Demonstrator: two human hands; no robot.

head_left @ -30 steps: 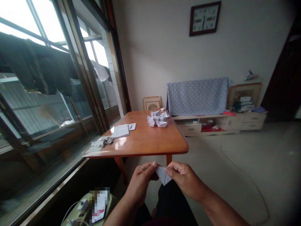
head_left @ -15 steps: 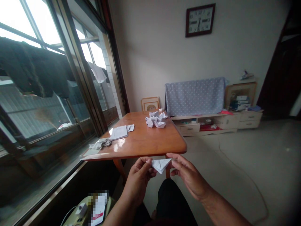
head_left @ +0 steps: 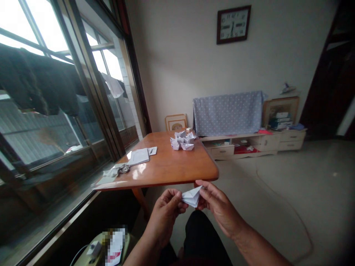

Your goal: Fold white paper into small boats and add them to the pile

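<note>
A small piece of folded white paper is held between my two hands, in front of the near edge of the wooden table. My left hand pinches its left corner between thumb and fingers. On the other side, my right hand grips the right end, thumb and index finger at the upper corner. The paper's layers stand partly apart, with pointed folds showing. Farther back on the table sits a cluster of folded white paper boats.
The wooden table bears a stack of white paper and a crumpled grey cloth on its left. At lower left, a stool holds a plug and a partly blurred phone. A low cabinet stands by the wall.
The folded paper has turned from a flat triangle pointing down to a tilted shape with its layers spreading. My hands have drawn slightly closer together.
</note>
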